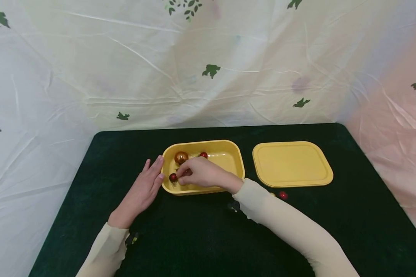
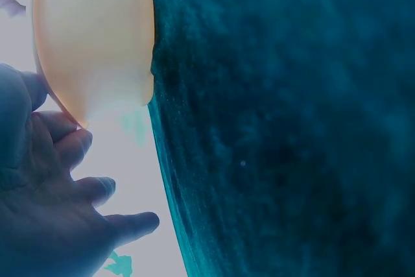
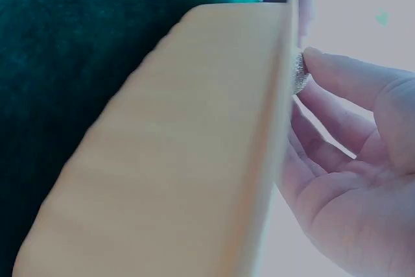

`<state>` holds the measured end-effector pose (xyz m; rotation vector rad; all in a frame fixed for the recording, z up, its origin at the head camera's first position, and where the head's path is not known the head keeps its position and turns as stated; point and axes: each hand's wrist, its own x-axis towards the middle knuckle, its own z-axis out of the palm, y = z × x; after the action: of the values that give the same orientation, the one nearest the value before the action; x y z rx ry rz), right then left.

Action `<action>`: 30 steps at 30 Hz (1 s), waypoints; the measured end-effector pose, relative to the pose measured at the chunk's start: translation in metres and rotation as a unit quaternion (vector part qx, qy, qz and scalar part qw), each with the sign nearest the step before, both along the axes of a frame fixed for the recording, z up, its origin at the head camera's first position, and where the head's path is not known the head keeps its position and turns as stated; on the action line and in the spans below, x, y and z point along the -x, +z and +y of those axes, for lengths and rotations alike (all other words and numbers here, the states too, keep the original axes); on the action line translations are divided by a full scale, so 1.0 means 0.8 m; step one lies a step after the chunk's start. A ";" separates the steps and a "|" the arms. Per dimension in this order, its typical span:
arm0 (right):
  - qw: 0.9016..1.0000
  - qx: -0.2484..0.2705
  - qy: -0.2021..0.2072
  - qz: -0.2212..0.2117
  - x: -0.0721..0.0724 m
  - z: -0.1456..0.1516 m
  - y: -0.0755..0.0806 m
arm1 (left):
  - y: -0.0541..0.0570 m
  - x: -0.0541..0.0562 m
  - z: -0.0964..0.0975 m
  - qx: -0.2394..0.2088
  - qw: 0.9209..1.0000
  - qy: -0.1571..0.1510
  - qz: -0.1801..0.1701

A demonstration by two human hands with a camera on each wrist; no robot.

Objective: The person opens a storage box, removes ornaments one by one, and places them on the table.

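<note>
Yellow plastic first on my head feed: a shallow rounded container [image 1: 228, 161] sits on the dark green cloth-covered counter [image 1: 201, 231], its flat yellow lid [image 1: 292, 163] off to the right. Inside I count a shiny amber ball [image 1: 181, 157], a small red ball [image 1: 203, 155] at the back and a dark red ball [image 1: 173, 177] near the left end. A loose red ball [image 1: 282, 195] and a partly hidden golden piece [image 1: 272, 194] lie outside, just in front of the lid, so I judge the gathering well along, with at least these two left out and the lid not yet on. The left hand [image 1: 146, 187] lies against the container's end, fingers straight; the right hand [image 1: 202, 172] reaches inside, fingers curled. From the left wrist I see fingertips at the rim, gripping nothing I can make out. On the right wrist, a glittery rounded ornament [image 3: 300, 72] appears pinched between thumb and fingers, just behind the container's wall.
</note>
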<state>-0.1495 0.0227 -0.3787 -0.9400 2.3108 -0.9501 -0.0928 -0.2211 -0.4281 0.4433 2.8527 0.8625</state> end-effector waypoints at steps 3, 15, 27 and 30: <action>1.000 0.013 -0.009 0.014 -0.003 0.012 0.007 | -0.001 0.000 0.000 -0.001 1.000 -0.001 0.003; 0.994 0.085 -0.047 0.049 -0.023 0.064 0.036 | -0.007 0.002 0.001 0.002 1.000 0.000 0.009; 0.982 0.129 -0.136 0.028 -0.052 0.141 0.043 | -0.005 0.001 0.004 0.005 1.000 0.003 0.003; 0.979 0.125 -0.157 0.024 -0.058 0.160 0.043 | -0.003 0.000 0.003 0.004 1.000 0.002 0.005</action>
<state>-0.1032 0.1507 -0.3446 -0.7063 2.4672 -1.3873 -0.0924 -0.2189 -0.4307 0.4413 2.8653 0.8519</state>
